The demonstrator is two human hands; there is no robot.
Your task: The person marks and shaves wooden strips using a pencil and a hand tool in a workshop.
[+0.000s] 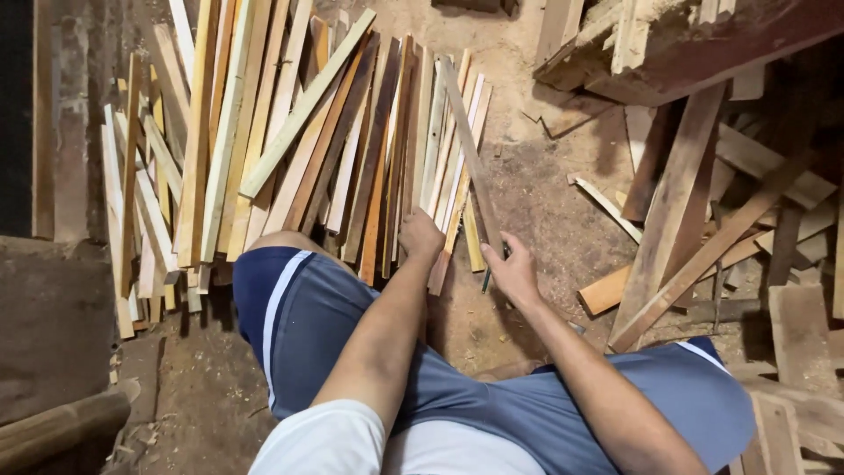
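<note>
Slat pile [290, 149] fanned over floor [536, 202], upper left to centre. Plank heap [703, 220] at right, no bins. Left hand [420, 236] clenched on slat ends, centre. Right hand [512, 273] grasping grey strip [466, 141], just beside.

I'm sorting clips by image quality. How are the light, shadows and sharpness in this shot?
Head view: warm, uneven light, bright on the wooden slats and sawdust floor; left edge and lower left fall into deep shadow. Left hand and right hand look sharp, without motion blur. Straight slats bow slightly toward the edges, suggesting wide-lens distortion. No glare.
</note>
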